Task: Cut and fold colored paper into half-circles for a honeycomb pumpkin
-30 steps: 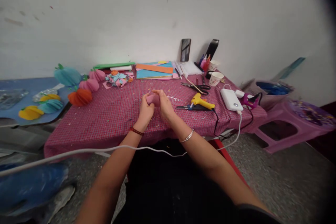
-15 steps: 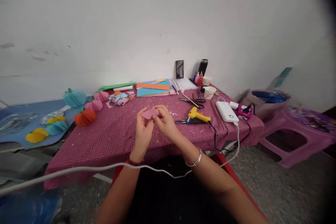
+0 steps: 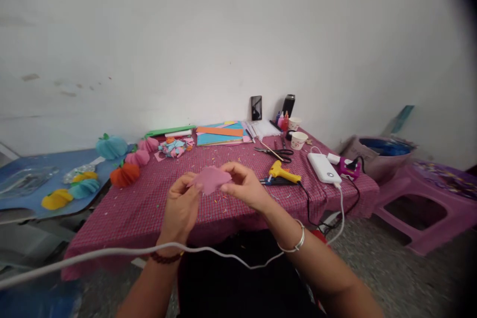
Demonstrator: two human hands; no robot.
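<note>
A piece of pink paper [image 3: 209,180] is held between both hands above the front middle of the checked tablecloth [image 3: 149,203]. My left hand [image 3: 181,206] pinches its left edge, and my right hand [image 3: 244,185] grips the right edge between thumb and fingers. The paper looks spread out, with an uneven outline. Small paper scraps lie on the cloth around and behind it. To the right of my right hand rests a yellow glue gun [image 3: 283,173], lying over a dark tool that I cannot make out fully.
Black scissors [image 3: 278,153], paper cups [image 3: 298,140] and a white power bank [image 3: 323,168] occupy the right side. Coloured paper sheets [image 3: 219,132] lie at the back. Paper pumpkins [image 3: 125,175] stand at left. A white cable [image 3: 122,252] crosses before my forearms.
The pink paper, earlier small and folded-looking between close fingers, now shows a wider face. My hands have moved apart and slightly lower. The whole view has shifted a little.
</note>
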